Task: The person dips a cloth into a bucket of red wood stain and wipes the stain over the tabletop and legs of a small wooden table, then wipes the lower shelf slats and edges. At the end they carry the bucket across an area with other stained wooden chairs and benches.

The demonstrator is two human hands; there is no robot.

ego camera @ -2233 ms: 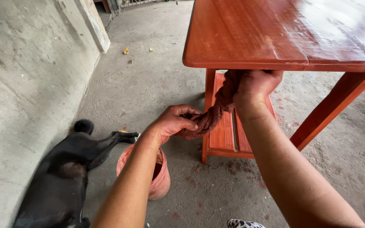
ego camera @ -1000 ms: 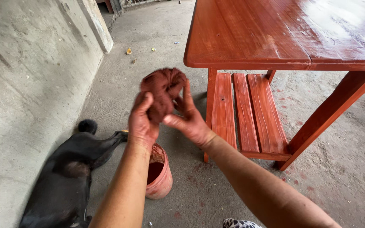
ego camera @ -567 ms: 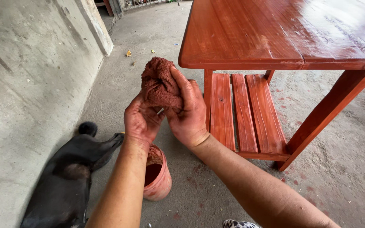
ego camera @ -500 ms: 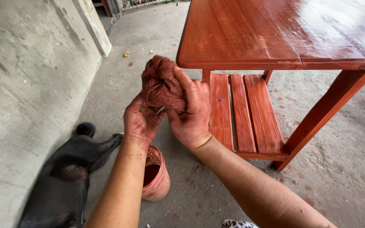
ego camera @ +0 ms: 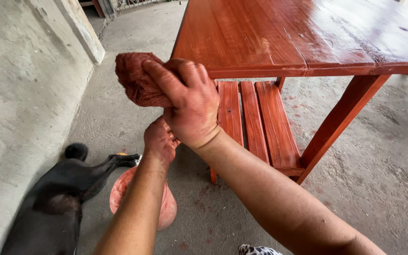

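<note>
My right hand [ego camera: 190, 101] grips a bunched, stain-soaked reddish-brown rag [ego camera: 138, 80], held up beside the near-left corner of the red-brown wooden table [ego camera: 279, 38]. My left hand [ego camera: 159, 139] is just below the right wrist, its fingers curled and mostly hidden behind my right hand; whether it touches the rag cannot be seen. Both hands are smeared with reddish stain. Under my left forearm stands a pink bucket [ego camera: 123, 191] on the floor.
A slatted lower shelf [ego camera: 260, 123] runs under the table between its legs [ego camera: 341, 123]. A black dog [ego camera: 57, 203] lies on the concrete floor against the grey wall [ego camera: 20, 94] at left. Red spatter marks the floor near the table.
The rag was twisted between both hands low by the table leg, then balled up. Now my right hand has lifted it higher toward the table corner and the left hand has dropped beneath.
</note>
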